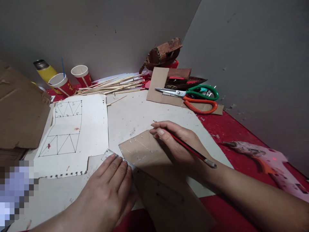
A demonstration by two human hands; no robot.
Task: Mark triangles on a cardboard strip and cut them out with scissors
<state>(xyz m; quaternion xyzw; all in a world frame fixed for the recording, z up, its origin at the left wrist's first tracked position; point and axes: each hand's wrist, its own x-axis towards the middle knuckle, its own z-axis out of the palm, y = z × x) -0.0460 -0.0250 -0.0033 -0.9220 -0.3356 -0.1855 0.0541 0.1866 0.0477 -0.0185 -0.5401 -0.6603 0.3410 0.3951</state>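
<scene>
My left hand [108, 187] presses down on a flat grey ruler [106, 155], its fingers bent close together over it. The ruler lies by the left edge of a brown cardboard piece [142, 158]; much of it is hidden or in shadow. Faint slanted lines and marks show on the cardboard's far end. Between the thumb and fingers of my right hand [180, 145] is a red and black pencil [190, 149], tip pointing away, held above the cardboard's far right corner. To the left lies a white paper sheet [94, 129] with two drawn frames of zigzag lines.
Scissors [177, 92] with green and orange handles rest on cut cardboard at the back. A pink glue gun [267, 158] lies at right. Several wooden sticks [116, 84], paper cups [81, 76], a yellow bottle [45, 72] and a brown model [166, 53] line the wall. Cardboard [21, 106] stands left.
</scene>
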